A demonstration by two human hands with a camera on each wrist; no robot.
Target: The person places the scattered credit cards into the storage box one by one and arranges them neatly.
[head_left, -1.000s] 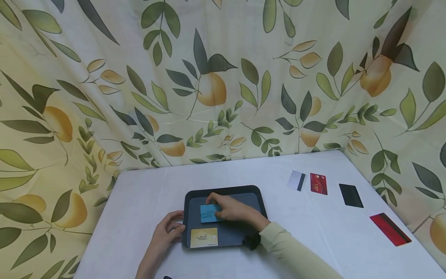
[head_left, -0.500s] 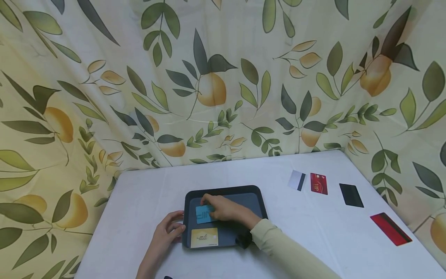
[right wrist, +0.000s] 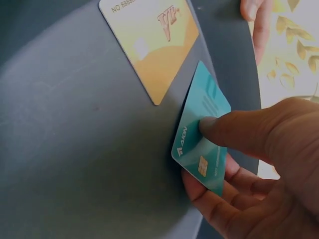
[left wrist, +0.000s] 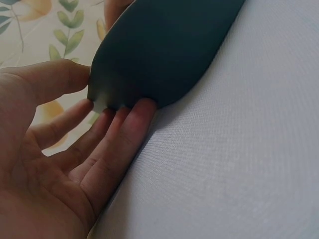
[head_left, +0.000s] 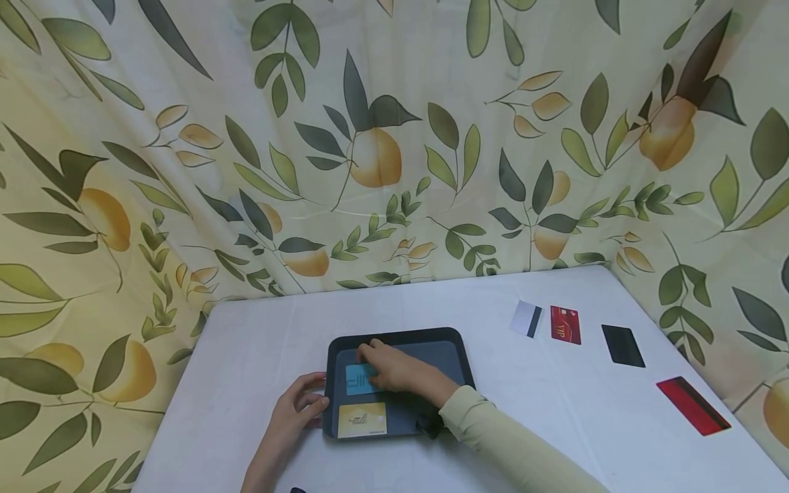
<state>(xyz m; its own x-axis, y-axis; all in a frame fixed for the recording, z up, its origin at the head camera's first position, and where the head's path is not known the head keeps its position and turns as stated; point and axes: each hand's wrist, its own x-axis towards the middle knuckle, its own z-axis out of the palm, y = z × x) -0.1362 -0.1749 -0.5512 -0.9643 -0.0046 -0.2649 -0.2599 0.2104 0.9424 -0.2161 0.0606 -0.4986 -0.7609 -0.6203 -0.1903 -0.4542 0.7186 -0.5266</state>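
Observation:
A dark blue-grey tray point(head_left: 440, 350) lies on the white-covered table. Inside it, my right hand point(head_left: 399, 370) pinches a teal chip card point(right wrist: 199, 137), thumb on the printed face and fingers at its lower edge and underneath. This card is tilted in the right wrist view and sits near the tray's left side. Closer to me in the tray lies a yellow VIP card point(head_left: 361, 420). At the tray's left end is my left hand point(head_left: 301, 402); its fingertips and thumb tip touch the outer wall point(left wrist: 149, 55).
On the right half of the table lie a white card point(head_left: 526, 319) with a dark stripe, a red VIP card point(head_left: 565, 325), a black card point(head_left: 623, 346) and a red striped card point(head_left: 693, 405). A leaf-and-fruit patterned curtain point(head_left: 394, 226) hangs behind.
My right hand has moved a little to the left with the teal card, toward the tray's left wall. The left hand and the other cards have stayed put.

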